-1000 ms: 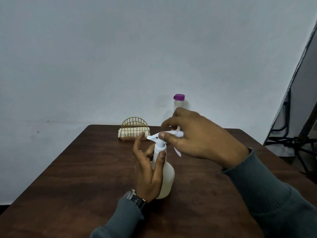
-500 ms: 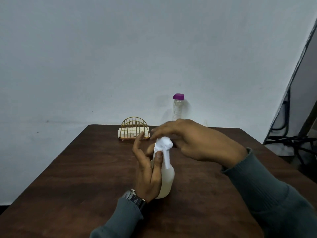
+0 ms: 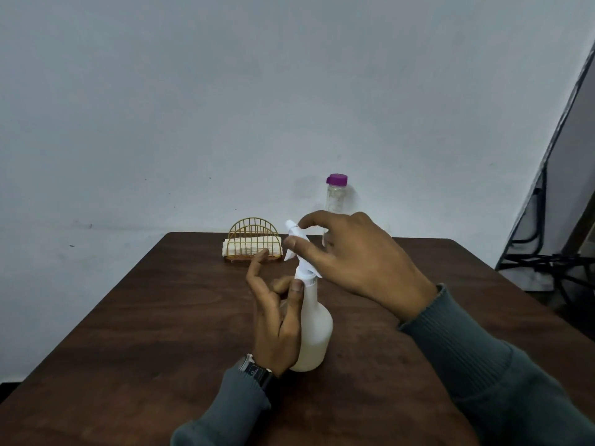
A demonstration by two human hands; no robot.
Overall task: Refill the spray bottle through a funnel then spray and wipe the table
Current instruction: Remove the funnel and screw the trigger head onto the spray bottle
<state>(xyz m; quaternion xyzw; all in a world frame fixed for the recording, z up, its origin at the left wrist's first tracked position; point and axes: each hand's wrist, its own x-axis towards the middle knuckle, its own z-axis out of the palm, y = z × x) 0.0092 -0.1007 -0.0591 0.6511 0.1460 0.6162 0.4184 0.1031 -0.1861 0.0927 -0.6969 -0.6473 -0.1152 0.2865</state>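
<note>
spray bottle (image 3: 314,329): white, standing upright on the table, pretty much dead centre and toward the near side; looks part full of pale liquid
spray head (image 3: 297,244): white trigger top sitting on the bottle's neck, a bit blurry
right hand (image 3: 357,262): up top, thumb and fingers pinched around the spray head
left hand (image 3: 277,320): holding the bottle at the neck, thumb pressed just under the collar; other fingers loosely spread; watch (image 3: 257,373) on that wrist
table (image 3: 145,333): dark brown wood
napkin holder (image 3: 253,239): gold wire, far edge, folded white cloth inside
clear bottle (image 3: 335,196): purple cap, upright at the back; partly behind the right hand
</note>
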